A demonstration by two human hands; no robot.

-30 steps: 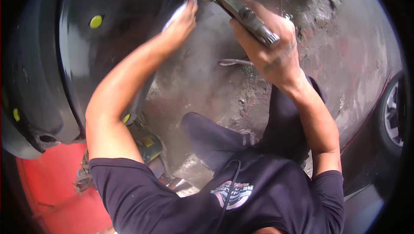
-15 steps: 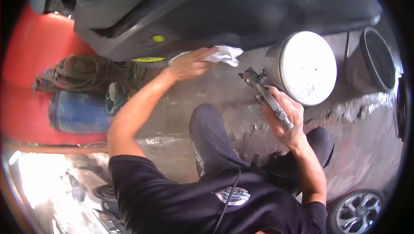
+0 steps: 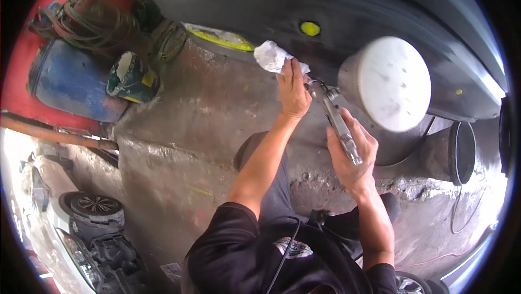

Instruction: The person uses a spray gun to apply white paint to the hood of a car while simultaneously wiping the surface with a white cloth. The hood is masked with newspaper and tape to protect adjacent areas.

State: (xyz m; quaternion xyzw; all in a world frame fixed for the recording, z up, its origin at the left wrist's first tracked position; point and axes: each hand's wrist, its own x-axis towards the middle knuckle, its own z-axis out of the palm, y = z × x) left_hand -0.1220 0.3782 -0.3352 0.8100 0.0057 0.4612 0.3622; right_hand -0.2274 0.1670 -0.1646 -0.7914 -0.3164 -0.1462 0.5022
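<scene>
At one o'clock my left hand (image 3: 294, 96) grasps a crumpled white cloth (image 3: 270, 55), which sits at twelve o'clock by the lower edge of a dark panel (image 3: 228, 9); whether the two touch, I cannot tell. To its right, at three o'clock, my right hand (image 3: 367, 155) wraps round the handle of a metal spray gun (image 3: 337, 123), whose front end is just beside my left hand. To work well here, I judge the cloth should lie flat, a clean fold outward, while my right grip is light, the gun points clear of my skin and what looks like its cup (image 3: 395, 85) sits level. As for materials, a scuffed, cylindrical blue drum (image 3: 76, 82) lies at ten o'clock, next to a dark green tub (image 3: 134, 83) with a yellow patch. The concrete floor (image 3: 179, 109) is gritty and stained. The panel looks smooth and dull, marked with a bright yellow oval (image 3: 310, 29) at one o'clock. At two, the round cup has a white top with dark specks. At three, further out, is a grey bucket (image 3: 439, 153) with a black rim.
</scene>
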